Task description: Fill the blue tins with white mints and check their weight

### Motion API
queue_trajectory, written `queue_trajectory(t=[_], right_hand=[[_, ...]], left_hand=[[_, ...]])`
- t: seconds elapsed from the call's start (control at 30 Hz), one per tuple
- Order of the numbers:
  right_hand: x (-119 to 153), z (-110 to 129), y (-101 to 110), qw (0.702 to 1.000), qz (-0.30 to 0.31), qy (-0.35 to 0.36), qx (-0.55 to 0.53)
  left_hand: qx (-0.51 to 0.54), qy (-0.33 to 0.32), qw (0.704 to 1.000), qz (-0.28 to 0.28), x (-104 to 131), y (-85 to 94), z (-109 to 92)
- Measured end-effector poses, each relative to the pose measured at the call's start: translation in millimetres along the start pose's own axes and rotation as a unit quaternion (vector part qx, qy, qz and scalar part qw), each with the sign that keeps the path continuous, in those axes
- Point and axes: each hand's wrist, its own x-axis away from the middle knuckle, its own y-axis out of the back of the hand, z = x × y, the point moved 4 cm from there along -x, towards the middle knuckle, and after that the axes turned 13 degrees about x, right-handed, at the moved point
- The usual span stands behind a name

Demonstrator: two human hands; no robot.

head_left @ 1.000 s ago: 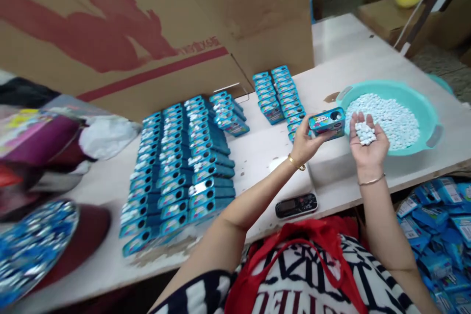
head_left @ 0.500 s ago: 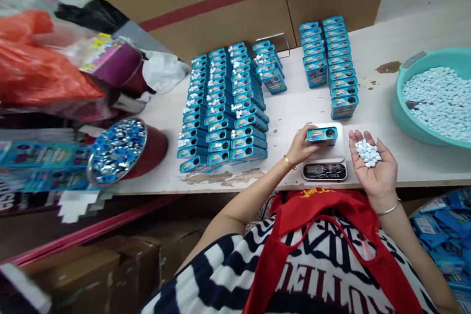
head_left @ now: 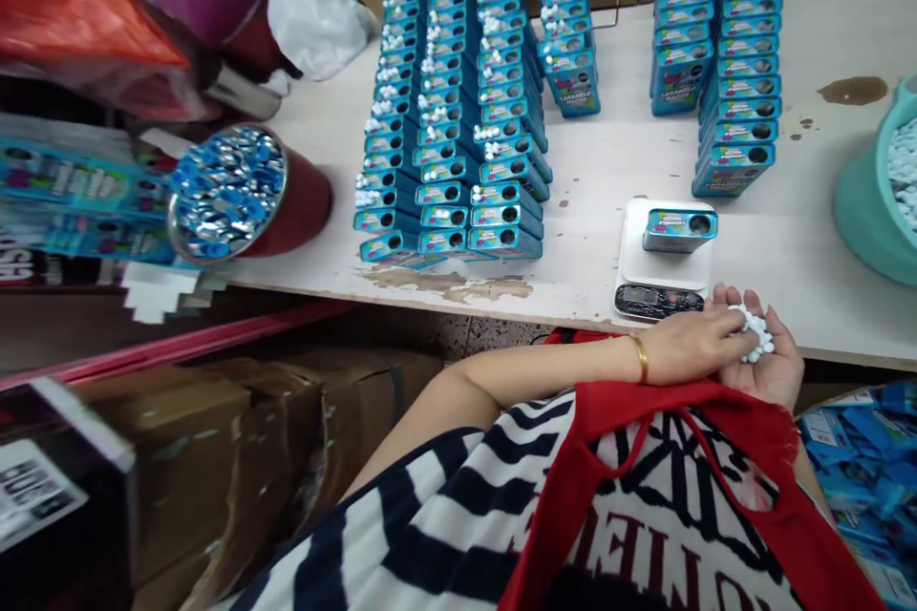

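A small blue tin with a round hole in its top stands alone on a white kitchen scale near the table's front edge. Just below the scale my right hand is cupped palm up, holding a small heap of white candies. My left hand, with a gold bangle on the wrist, reaches across and its fingertips touch the candies in my right palm.
Rows of several blue tins fill the table's middle; two more rows stand behind the scale. A teal basin of white candies sits at the right edge. A red pot of blue lids stands left. Cardboard boxes lie below.
My left hand let go of the blue tin, leaving it on the scale, and moved to the candies in my right palm. The view tilted down and left.
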Motion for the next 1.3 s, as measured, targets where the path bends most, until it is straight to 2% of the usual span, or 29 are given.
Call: queue_trajectory(t=[0.13,0.33,0.53,0.77,0.9,1.03,1.13,1.23,1.3], right_hand=[[0,-5,14,0.999,-0.046,-0.003,0.007],[1,-5,8,0.999,-0.053,-0.007,0.006],[-2,-6,1,0.998,-0.063,-0.024,0.004],[-8,-9,-2,1.0,-0.011,-0.018,0.008],[-8,-6,-15,0.999,0.023,-0.037,-0.015],[-9,-3,-27,0.997,0.019,-0.049,-0.052],[-8,-2,-33,0.997,0.027,-0.029,-0.059],[-7,-1,-36,0.997,0.044,-0.024,-0.058],[-6,1,-35,0.997,0.04,-0.023,-0.057]], left_hand=[[-0.025,-0.03,0.998,0.04,-8,-4.7,-5],[-0.026,-0.023,0.997,0.069,-8,-2.5,-3],[-0.029,-0.014,0.999,0.037,-6,2.2,3],[-0.008,-0.007,1.0,-0.017,-3,7.6,10],[0.051,-0.018,0.995,-0.082,-3,26.3,15],[0.13,-0.007,0.973,-0.19,-5,64.2,28],[0.074,0.051,0.958,-0.273,-4,92.5,46],[-0.014,0.097,0.958,-0.271,-2,101.9,58],[-0.032,0.092,0.969,-0.225,-2,93.7,56]])
